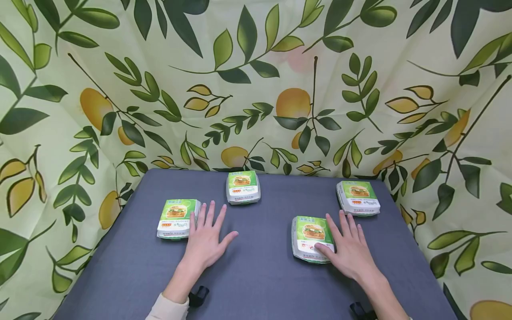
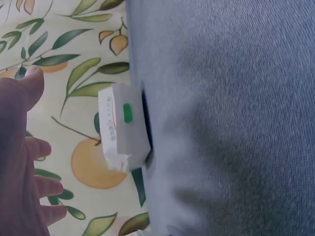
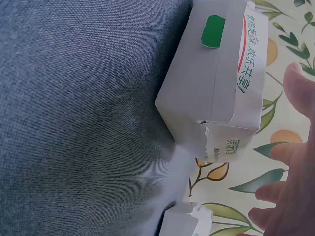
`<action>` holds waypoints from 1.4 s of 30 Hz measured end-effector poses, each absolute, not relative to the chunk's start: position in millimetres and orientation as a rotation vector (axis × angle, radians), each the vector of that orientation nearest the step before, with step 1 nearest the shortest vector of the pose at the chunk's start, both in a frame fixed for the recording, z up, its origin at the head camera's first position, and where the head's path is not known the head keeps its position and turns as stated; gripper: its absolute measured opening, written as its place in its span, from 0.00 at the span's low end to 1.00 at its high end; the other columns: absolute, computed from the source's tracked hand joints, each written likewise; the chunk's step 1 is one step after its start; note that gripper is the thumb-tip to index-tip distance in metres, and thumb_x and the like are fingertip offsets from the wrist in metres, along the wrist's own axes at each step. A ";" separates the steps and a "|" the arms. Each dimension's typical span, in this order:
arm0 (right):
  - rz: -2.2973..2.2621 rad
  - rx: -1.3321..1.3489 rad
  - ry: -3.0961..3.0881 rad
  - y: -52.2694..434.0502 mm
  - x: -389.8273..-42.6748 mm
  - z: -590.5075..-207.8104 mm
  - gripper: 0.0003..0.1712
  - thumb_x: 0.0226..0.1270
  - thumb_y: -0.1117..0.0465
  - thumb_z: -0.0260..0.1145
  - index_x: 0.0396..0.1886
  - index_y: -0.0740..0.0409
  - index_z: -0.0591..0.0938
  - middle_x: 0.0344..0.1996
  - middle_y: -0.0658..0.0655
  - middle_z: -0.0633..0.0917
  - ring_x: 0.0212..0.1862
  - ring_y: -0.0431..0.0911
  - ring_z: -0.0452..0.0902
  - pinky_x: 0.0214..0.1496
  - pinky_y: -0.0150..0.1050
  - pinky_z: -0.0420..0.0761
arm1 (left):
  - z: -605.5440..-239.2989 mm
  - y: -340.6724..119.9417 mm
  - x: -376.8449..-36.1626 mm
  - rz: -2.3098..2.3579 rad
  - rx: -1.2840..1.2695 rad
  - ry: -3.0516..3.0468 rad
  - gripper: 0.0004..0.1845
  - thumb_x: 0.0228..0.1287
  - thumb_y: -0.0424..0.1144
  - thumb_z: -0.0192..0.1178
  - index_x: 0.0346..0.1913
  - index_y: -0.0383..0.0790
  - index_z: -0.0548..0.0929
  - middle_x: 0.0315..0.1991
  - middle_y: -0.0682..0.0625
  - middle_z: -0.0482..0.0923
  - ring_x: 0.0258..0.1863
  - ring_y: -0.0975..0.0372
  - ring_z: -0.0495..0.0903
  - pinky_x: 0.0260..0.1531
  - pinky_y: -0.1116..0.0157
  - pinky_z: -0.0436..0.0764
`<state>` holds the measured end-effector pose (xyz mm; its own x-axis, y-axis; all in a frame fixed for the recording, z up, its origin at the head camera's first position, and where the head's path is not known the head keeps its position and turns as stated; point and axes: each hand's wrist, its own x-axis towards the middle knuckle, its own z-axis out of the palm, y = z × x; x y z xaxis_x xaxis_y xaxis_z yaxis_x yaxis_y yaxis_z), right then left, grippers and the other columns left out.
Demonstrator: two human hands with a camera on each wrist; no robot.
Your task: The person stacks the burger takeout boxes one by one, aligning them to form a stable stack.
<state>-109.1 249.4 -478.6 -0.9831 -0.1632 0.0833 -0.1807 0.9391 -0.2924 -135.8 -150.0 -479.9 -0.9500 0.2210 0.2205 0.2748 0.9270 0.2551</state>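
Note:
Four white burger boxes with green picture lids lie on a grey-blue table. My left hand rests flat on the cloth with fingers spread, just right of the left box. My right hand also lies flat, its thumb touching the near right corner of the front box. That box fills the right wrist view beside my fingers. In the left wrist view a box stands ahead of my hand. Neither hand holds anything.
A third box sits at the back middle and a fourth at the back right. A leaf-and-orange patterned cloth hangs behind and to both sides of the table.

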 end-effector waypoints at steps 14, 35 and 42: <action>0.721 0.224 -3.058 255.8 -108.0 -483.1 0.54 0.68 0.31 0.62 0.82 0.55 0.57 0.78 0.74 0.50 0.77 0.71 0.42 0.70 0.74 0.50 | -488.9 -125.2 -135.2 -0.734 -0.444 -2.883 0.44 0.71 0.66 0.54 0.80 0.44 0.59 0.79 0.35 0.54 0.77 0.40 0.52 0.73 0.39 0.47; 1.491 0.160 -2.915 266.9 -111.0 -497.1 0.53 0.70 0.44 0.69 0.81 0.61 0.51 0.76 0.73 0.53 0.75 0.71 0.49 0.69 0.68 0.63 | -504.7 -75.1 -144.5 -1.550 -0.500 -2.834 0.42 0.71 0.61 0.58 0.80 0.46 0.59 0.78 0.42 0.56 0.76 0.46 0.58 0.70 0.40 0.61; 1.611 0.106 -2.877 269.0 -115.1 -501.0 0.51 0.70 0.45 0.69 0.82 0.57 0.53 0.76 0.72 0.58 0.74 0.71 0.54 0.68 0.69 0.63 | -506.0 -56.0 -145.7 -1.726 -0.580 -2.759 0.38 0.73 0.55 0.60 0.79 0.45 0.61 0.75 0.40 0.59 0.70 0.45 0.67 0.64 0.46 0.72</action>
<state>-115.1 269.0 -501.0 -0.9855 -0.1326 -0.1059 0.0210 0.5239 -0.8515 -145.7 -56.0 -506.0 -0.9254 0.3761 0.0456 0.2055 0.3974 0.8943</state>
